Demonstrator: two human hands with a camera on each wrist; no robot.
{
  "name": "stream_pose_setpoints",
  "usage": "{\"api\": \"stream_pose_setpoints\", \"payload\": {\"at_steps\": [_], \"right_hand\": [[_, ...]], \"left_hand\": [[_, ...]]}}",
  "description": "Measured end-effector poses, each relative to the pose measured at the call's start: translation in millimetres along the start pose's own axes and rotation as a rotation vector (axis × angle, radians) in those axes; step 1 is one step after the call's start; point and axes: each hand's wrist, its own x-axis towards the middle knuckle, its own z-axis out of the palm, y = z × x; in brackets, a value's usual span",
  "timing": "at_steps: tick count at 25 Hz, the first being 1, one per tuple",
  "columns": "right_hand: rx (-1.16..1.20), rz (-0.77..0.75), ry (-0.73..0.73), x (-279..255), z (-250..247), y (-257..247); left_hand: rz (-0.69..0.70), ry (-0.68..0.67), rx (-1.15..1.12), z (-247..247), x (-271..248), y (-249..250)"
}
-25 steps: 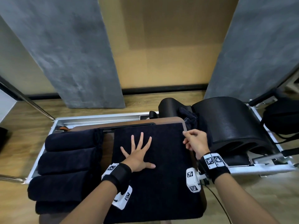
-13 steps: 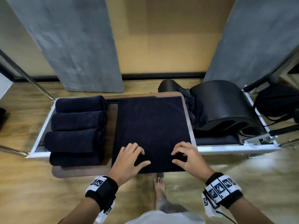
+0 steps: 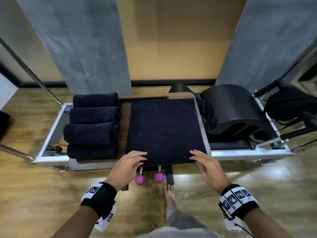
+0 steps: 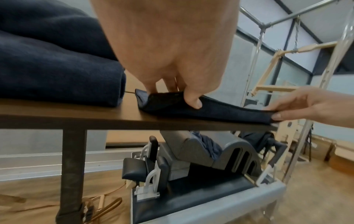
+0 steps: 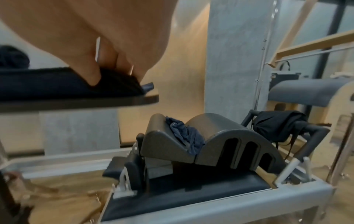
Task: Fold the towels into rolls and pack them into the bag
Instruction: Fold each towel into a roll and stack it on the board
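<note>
A dark navy towel [image 3: 164, 127] lies folded flat on the brown table [image 3: 96, 164]. My left hand [image 3: 137, 158] pinches its near left corner, thumb at the edge and fingers on top, as the left wrist view shows on the towel [image 4: 220, 112]. My right hand [image 3: 195, 156] pinches the near right corner, where the towel [image 5: 47, 86] lifts slightly under the fingers [image 5: 93, 78]. Several rolled navy towels [image 3: 92, 124] are stacked side by side at the table's left. A crumpled navy bag [image 5: 184, 136] lies in the dip of the black arc barrel [image 3: 236, 110].
The table stands over a metal reformer frame [image 3: 51, 158]. Two pink dumbbells [image 3: 140, 179] sit on the floor under the near edge, beside my bare foot [image 3: 169, 194]. A black backpack [image 3: 291, 107] hangs at the far right.
My hands left the towel's middle and far right edge and came back to its near edge, then spread apart to the two near corners and took hold of them.
</note>
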Motion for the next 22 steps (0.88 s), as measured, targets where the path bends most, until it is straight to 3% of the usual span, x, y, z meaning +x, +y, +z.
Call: {"api": "stream_pose_setpoints", "payload": {"at_steps": [3, 6, 9, 13, 19, 22], "right_hand": [[0.151, 0.138, -0.042, 19, -24, -8], [0.319, 0.218, -0.060, 52, -49, -9], [0.449, 0.231, 0.018, 99, -65, -5], [0.482, 0.215, 0.098, 175, -69, 15], [0.375, 0.339, 0.091, 257, -49, 49], [0.237, 0.353, 0.123, 269, -44, 58]], "left_hand": [[-0.144, 0.087, -0.088, -17, 9, 4], [-0.147, 0.182, -0.223, -38, 38, 10], [-0.176, 0.303, -0.320, -56, 80, 10], [-0.263, 0.414, -0.236, -63, 143, 3], [-0.518, 0.383, -0.131, -47, 205, -19], [-0.526, 0.314, 0.013, -34, 223, -19]]}}
